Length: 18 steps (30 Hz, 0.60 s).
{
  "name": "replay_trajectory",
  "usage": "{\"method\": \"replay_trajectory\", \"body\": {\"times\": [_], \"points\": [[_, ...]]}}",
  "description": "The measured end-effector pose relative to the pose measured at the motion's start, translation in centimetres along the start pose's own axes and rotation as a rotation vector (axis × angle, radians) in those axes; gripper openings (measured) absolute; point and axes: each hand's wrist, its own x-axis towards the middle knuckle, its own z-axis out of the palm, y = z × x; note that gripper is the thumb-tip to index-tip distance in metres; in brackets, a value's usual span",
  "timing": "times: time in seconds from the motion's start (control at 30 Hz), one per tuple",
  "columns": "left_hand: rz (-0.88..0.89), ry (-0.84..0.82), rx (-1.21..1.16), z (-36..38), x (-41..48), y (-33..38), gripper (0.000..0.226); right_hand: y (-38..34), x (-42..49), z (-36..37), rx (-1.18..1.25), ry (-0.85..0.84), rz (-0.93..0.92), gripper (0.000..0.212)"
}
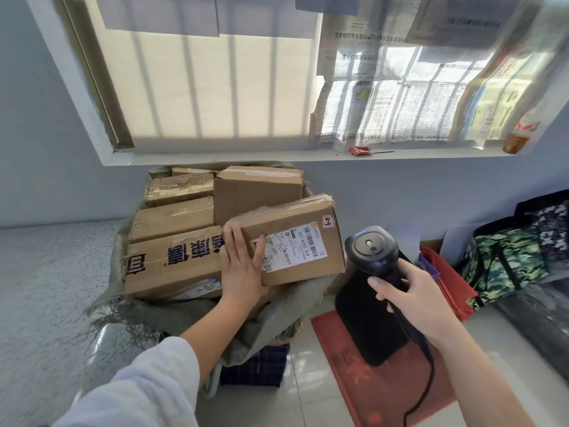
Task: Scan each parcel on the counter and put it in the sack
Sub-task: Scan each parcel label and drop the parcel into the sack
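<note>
Head view: my left hand lies flat on the parcel's left end, fingers straight and together, thumb on its label; the parcel sits tilted atop boxes in the sack; my right hand's fingers curl round the scanner, just right of the parcel.

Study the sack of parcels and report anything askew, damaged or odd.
The labelled parcel lies tilted on top of the other boxes at the right side of the sack, steadied by the left hand, not settled flat. The sack's front-left rim is frayed into loose threads. The back-left box has scuffed, torn tape.
</note>
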Motion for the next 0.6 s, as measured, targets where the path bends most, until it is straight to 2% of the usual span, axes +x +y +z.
{"method": "replay_trajectory", "body": {"times": [0.1, 0.2, 0.33, 0.4, 0.5, 0.6], "points": [[-0.022, -0.029, 0.006, 0.1, -0.2, 0.2, 0.101, -0.2, 0.3, 0.1, 0.005, -0.003, -0.007, 0.012], [0.049, 0.109, -0.027, 0.3, -0.6, -0.1, 0.118, -0.4, 0.4, 0.3, -0.003, -0.006, -0.011, 0.009], [0.153, 0.198, -0.027, -1.0, 0.1, -0.6, 0.106, -0.5, 0.2, 0.6, -0.015, -0.011, -0.016, 0.009], [0.151, 0.158, -0.03, -2.6, 0.6, -0.7, 0.107, -0.4, 0.1, 0.6, -0.015, -0.01, -0.009, 0.01], [0.11, -0.054, -0.09, -3.1, 1.2, -0.7, 0.099, -0.2, 0.0, 0.5, -0.013, -0.006, 0.002, 0.011], [0.12, -0.048, -0.07, -3.3, 1.3, -0.5, 0.094, -0.1, -0.2, 0.3, 0.0, -0.004, 0.009, 0.01]]}}
